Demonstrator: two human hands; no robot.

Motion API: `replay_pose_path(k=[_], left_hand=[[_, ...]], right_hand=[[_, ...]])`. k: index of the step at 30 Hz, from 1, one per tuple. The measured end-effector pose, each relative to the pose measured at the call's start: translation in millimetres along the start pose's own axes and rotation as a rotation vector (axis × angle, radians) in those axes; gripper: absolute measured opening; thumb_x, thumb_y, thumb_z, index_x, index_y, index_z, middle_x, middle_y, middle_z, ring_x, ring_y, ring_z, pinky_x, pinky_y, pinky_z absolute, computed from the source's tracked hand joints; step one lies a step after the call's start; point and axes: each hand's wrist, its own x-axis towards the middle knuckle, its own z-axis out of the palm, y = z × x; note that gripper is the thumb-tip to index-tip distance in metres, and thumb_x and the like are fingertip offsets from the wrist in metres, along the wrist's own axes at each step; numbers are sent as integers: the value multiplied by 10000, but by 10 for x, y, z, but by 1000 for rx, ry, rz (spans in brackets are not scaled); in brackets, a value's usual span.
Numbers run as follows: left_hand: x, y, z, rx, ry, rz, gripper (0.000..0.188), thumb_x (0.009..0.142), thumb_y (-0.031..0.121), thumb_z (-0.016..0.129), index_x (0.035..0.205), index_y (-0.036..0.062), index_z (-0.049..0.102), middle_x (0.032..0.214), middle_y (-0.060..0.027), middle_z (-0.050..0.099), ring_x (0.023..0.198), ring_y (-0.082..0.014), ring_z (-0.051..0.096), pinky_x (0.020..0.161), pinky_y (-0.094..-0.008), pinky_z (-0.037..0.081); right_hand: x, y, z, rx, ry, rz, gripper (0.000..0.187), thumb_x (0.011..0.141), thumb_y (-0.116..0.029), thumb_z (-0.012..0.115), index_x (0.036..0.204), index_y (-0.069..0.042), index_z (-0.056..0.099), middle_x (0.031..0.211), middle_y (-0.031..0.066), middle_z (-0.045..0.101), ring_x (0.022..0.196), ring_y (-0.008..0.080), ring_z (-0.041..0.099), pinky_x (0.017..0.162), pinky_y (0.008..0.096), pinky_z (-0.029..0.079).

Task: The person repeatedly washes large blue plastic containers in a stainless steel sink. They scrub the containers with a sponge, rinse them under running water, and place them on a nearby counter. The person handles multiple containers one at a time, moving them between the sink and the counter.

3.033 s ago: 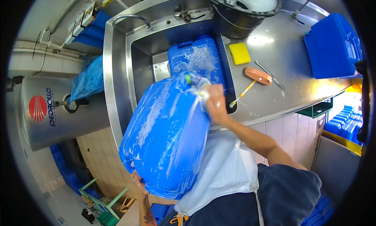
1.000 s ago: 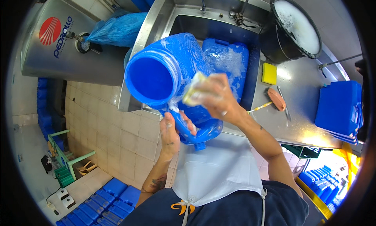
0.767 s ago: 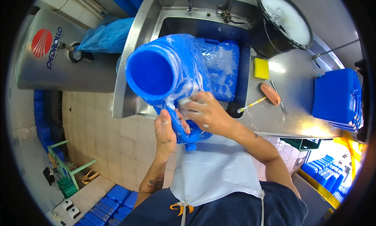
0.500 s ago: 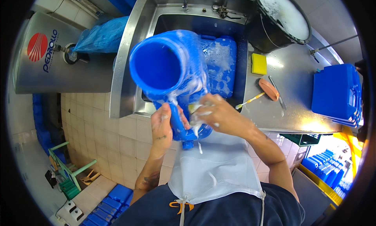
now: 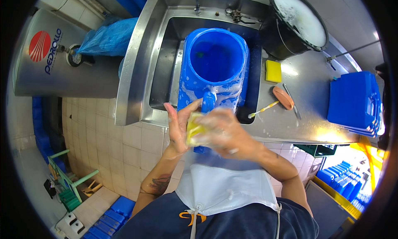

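Note:
A large blue plastic jug (image 5: 187,92), streaked with suds, stands over the sink with its wide round mouth toward me. Its handle (image 5: 209,99) points my way. My right hand (image 5: 224,129), soapy and smeared by motion, grips a yellow sponge (image 5: 193,130) in front of the jug. Beside the sponge is my left hand (image 5: 178,129), its thumb and fingers stretched apart and its palm toward the sponge. The left fingertips reach the jug's near side by the handle; whether they press on it I cannot tell. The jug's blue cap (image 5: 200,149) shows below the hands.
The steel sink (image 5: 161,85) lies under the jug. To its right are a black bucket of foam (image 5: 284,36), another yellow sponge (image 5: 273,71), an orange-backed brush (image 5: 283,98), a yellow-handled brush (image 5: 265,109), a knife-like metal tool (image 5: 291,99) and stacked blue containers (image 5: 352,100).
The jug has moved right and turned so its mouth sits above its handle. My left hand has let go of the handle and opened; my right hand and sponge have come beside it.

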Motion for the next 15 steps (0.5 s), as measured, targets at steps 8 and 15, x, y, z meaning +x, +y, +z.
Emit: replay_pose_path(k=[8, 15], left_hand=[[80, 74, 113, -182, -285, 60, 1271, 739, 932, 96, 1404, -122, 347, 1314, -180, 519, 1189, -237, 511, 1032, -345, 384], [-15, 78, 208, -68, -209, 80, 1289, 723, 940, 79, 1402, -122, 348, 1311, -173, 518, 1207, -233, 490, 1032, -339, 361]], right_hand=[[-211, 183, 64, -268, -85, -103, 497, 679, -81, 699, 1158, -208, 671, 1297, -22, 575, 1062, 260, 546, 897, 411, 459], [-172, 267, -23, -164, -19, -192, 548, 583, -119, 711, 1130, -118, 683, 1138, 65, 616, 974, 307, 557, 799, 408, 500]])
